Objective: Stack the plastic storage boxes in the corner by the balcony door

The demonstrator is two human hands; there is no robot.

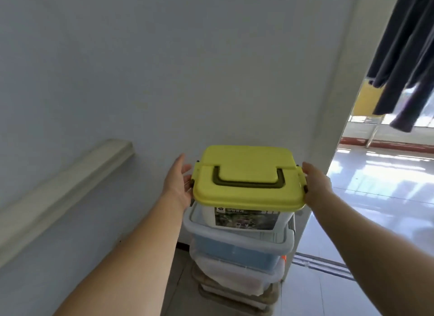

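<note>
A small white box with a yellow-green lid (249, 174) and a dark folded handle sits on top of a stack in the corner. Under it is a clear box with a grey rim (237, 243) and blue contents. Lower down are a clear box with pale contents (234, 275) and another box (237, 297) at floor level. My left hand (179, 183) is at the lid's left side, fingers straight, fingertips at the left latch. My right hand (315, 186) rests flat against the lid's right side at the right latch, its fingertips partly hidden by the lid edge.
A white wall stands behind the stack, with a pale ledge (70, 188) running along it at the left. The balcony doorway opens to the right, with a sliding door track (321, 264) on the floor. Dark clothes (406, 57) hang at the upper right over shiny tiles.
</note>
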